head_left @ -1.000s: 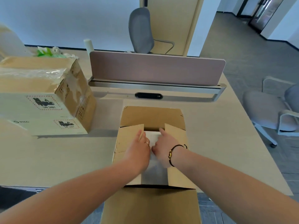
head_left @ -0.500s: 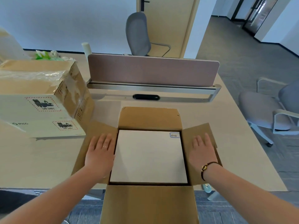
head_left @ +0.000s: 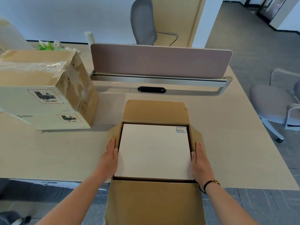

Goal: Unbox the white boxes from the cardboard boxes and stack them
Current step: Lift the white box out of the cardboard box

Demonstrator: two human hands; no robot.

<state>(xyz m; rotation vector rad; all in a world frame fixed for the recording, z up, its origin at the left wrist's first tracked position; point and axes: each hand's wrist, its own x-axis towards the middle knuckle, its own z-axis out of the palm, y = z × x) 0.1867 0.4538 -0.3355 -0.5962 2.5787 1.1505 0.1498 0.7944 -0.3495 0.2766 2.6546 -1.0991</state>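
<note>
Bright, even daylight; soft shadows; wide-angle edge bending; corners perhaps blurred.

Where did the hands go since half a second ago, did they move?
Yes. Both hands, left hand and right hand, came inward off the flaps to the white box.

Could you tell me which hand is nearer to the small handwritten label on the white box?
Right. The right hand lies below the label on that side; the left hand is across the white box.
</note>
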